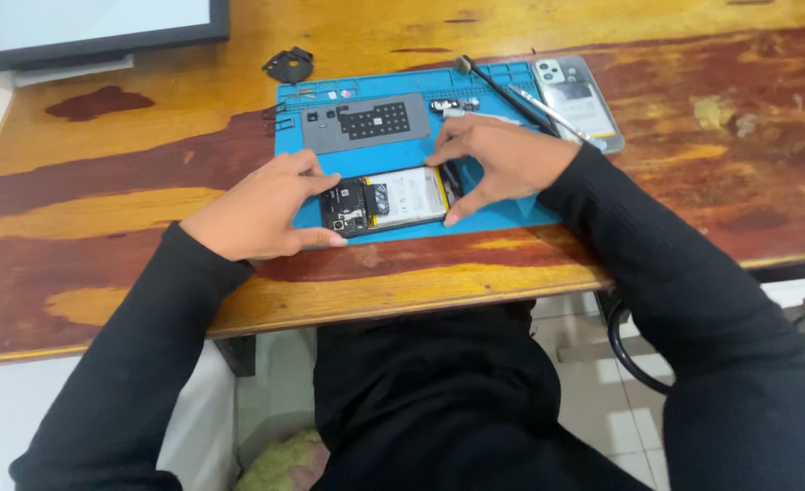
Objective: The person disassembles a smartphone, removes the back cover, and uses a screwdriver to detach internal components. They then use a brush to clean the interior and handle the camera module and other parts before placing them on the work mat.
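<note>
The opened smartphone [386,200] lies face down at the centre of the frame, on the lower part of the blue repair mat [511,216], with its back cover off and its white battery and dark circuit boards exposed. Your left hand [266,207] steadies its left end, thumb along the near edge and fingers curled over the far corner; the hand rests against the phone rather than clenching it. Your right hand [502,164] frames the right end, thumb at the near corner and fingers spread over the far edge; whether it pinches a small part there cannot be told. Judging from what lies about, disassembly is well advanced: a grey panel [366,121] carrying a dark square pad sits on the mat above the phone, and small loose parts lie along the mat's upper compartments. The battery is in place and the boards appear seated, so the internal work looks unfinished. At the upper right of the mat, tweezers [557,114] and a dark-handled tool [502,91] rest beside a second phone [577,102] lying back up. A black bracket [289,65] sits on the wooden table [130,182] above the mat, and a monitor [93,27] occupies the upper left.
</note>
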